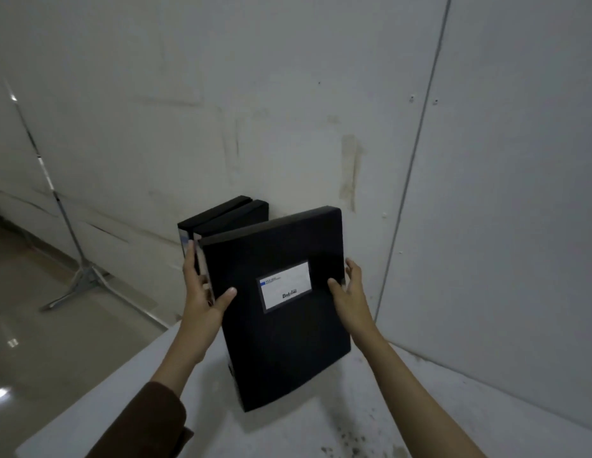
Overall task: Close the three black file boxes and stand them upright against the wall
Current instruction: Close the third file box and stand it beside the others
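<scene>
A closed black file box [281, 352] with a white label [285, 285] stands on its lower edge on the white table, tilted slightly. My left hand [202, 285] grips its left side, thumb on the front face. My right hand [349, 292] grips its right edge, thumb on the front. Behind it, two more closed black file boxes [218, 216] stand upright side by side against the wall [255, 110].
The white table [321, 431] fills the bottom right, with dark specks near its front; its left edge runs diagonally. A second wall panel [502, 193] closes the corner on the right. A metal tripod stand [80, 272] stands on the glossy floor at left.
</scene>
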Available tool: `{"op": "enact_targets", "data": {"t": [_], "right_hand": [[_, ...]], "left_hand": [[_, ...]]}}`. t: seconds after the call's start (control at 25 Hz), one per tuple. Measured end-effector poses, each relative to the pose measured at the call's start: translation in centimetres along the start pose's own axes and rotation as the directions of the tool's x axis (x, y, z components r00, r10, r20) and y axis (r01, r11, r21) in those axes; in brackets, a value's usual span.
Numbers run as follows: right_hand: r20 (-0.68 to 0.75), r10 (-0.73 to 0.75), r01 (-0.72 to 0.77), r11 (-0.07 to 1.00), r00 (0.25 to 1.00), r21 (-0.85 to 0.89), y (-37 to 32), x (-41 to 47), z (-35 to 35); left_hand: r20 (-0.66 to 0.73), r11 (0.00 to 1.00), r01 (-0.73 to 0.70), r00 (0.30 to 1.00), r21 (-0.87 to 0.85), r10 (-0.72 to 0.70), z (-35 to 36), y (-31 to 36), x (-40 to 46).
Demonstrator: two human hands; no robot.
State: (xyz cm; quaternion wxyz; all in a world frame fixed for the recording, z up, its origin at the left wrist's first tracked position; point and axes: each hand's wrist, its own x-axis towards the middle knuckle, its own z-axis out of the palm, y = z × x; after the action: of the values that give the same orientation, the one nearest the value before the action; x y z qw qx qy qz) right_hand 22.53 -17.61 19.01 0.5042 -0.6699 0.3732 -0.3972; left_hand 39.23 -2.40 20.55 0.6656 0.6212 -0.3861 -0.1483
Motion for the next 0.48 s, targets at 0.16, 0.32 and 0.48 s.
{"op": "enact_targets", "data": {"t": [0.16, 0.32, 0.48], "right_hand": [[0.137, -0.225, 0.247, 0.953, 0.965, -0.176, -2.3, 2.1, 6.9], [0.356, -0.31, 0.416, 0.867, 0.882, -0.275, -2.4, 3.8, 12.5], [0.488, -0.276, 0.469, 0.818, 0.828, -0.333, -1.1, 5.5, 16.2]], "left_hand": [[-0.116, 0.997, 0.072, 0.991, 0.002, -0.072, -0.8, -4.8, 2.6], [-0.193, 0.991, 0.119, 0.975, 0.058, -0.106, -1.4, -8.7, 4.6], [-0.221, 0.989, 0.107, 0.972, 0.098, -0.083, -1.6, -11.0, 6.3]]}}
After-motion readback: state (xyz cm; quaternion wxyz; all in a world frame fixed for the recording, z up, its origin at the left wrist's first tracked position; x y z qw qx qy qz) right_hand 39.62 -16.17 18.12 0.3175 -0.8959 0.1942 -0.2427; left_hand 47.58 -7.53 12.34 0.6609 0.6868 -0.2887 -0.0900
